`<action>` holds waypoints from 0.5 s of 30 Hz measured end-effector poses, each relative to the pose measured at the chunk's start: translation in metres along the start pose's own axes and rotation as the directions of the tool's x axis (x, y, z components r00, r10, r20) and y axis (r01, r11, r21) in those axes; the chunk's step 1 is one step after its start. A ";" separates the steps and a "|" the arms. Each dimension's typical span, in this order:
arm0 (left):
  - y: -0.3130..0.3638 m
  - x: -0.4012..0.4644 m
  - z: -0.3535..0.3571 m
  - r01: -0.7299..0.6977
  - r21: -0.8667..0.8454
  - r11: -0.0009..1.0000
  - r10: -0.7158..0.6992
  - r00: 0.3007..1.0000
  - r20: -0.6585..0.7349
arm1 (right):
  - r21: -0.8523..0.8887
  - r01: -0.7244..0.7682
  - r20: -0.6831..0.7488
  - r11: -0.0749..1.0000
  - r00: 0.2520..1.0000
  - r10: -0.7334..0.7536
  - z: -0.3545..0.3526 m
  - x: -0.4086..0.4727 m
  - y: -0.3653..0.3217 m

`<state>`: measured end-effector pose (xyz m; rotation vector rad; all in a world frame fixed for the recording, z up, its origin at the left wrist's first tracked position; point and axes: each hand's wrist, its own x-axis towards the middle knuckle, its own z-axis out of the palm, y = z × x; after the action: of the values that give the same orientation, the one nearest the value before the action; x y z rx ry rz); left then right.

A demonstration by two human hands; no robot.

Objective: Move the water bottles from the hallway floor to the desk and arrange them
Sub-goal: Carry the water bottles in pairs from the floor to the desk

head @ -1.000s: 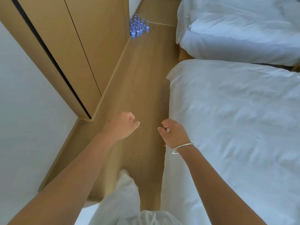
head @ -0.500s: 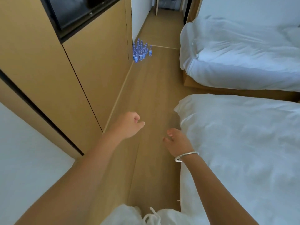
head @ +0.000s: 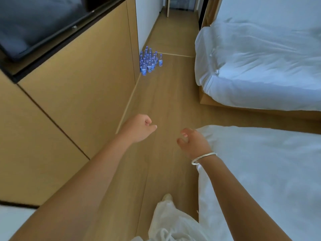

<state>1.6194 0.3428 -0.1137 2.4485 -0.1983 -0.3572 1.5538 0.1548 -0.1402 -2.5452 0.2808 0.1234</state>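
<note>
I see my left hand point(head: 139, 127) loosely curled and my right hand point(head: 192, 143) relaxed, both holding nothing. The water bottles point(head: 149, 62) stand clustered on the hallway floor point(head: 166, 94), far ahead by the cabinet point(head: 78, 84) corner.

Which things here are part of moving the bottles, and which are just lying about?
Part of the job:
- water bottles, clustered upright on the floor by the wall corner
- left hand, loosely curled, holding nothing
- right hand, fingers relaxed, holding nothing

Just there:
- near bed
- far bed
- wooden cabinet
- dark screen
- bracelet on the right wrist
</note>
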 end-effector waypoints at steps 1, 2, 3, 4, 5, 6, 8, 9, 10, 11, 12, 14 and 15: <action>0.008 0.024 -0.002 0.005 -0.001 1.000 -0.005 1.000 -0.002 | 0.005 0.001 -0.003 1.000 1.000 -0.001 -0.010 0.024 0.003; 0.016 0.047 -0.003 0.012 -0.001 1.000 -0.012 1.000 0.001 | 0.012 -0.005 -0.001 1.000 1.000 0.005 -0.019 0.047 0.006; 0.023 0.070 -0.005 0.020 -0.002 1.000 -0.020 1.000 0.004 | 0.024 -0.012 0.002 1.000 1.000 0.012 -0.029 0.070 0.008; 0.029 0.092 -0.008 0.027 -0.004 1.000 -0.027 1.000 0.004 | 0.030 -0.013 0.006 0.999 1.000 0.012 -0.038 0.094 0.009; 0.035 0.114 -0.012 0.032 -0.010 0.999 -0.032 0.999 -0.003 | 0.023 -0.006 0.007 1.000 1.000 0.005 -0.047 0.117 0.011; 0.040 0.134 -0.017 0.034 -0.018 0.999 -0.034 0.999 -0.017 | 0.012 0.004 0.006 1.000 1.000 -0.004 -0.054 0.140 0.011; 0.048 0.172 -0.027 0.036 -0.026 0.999 -0.037 0.998 -0.047 | 0.010 0.020 0.001 1.000 1.000 -0.020 -0.066 0.180 0.010; 0.050 0.188 -0.031 0.042 -0.024 0.999 -0.043 0.998 -0.055 | 0.012 0.029 0.002 1.000 1.000 -0.029 -0.069 0.198 0.009; 0.052 0.204 -0.035 0.047 -0.023 0.999 -0.048 0.997 -0.059 | 0.010 0.039 0.005 0.999 0.999 -0.039 -0.071 0.215 0.008; 0.053 0.221 -0.038 0.051 -0.023 0.998 -0.052 0.997 -0.062 | -0.006 0.054 0.010 0.998 0.998 -0.054 -0.072 0.232 0.008; 0.053 0.238 -0.041 0.054 -0.022 0.998 -0.055 0.996 -0.064 | -0.038 0.073 0.016 0.997 0.997 -0.073 -0.073 0.249 0.007; 0.052 0.274 -0.046 0.064 -0.024 0.998 -0.065 0.996 -0.068 | -0.106 0.108 0.030 0.988 0.994 -0.105 -0.074 0.284 0.005; 0.051 0.292 -0.048 0.066 -0.025 0.997 -0.068 0.996 -0.066 | -0.125 0.121 0.038 0.985 0.992 -0.117 -0.074 0.302 0.003</action>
<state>1.9090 0.2644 -0.1059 2.4442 -0.0834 -0.3046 1.8494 0.0588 -0.1249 -2.6767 0.1110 0.1386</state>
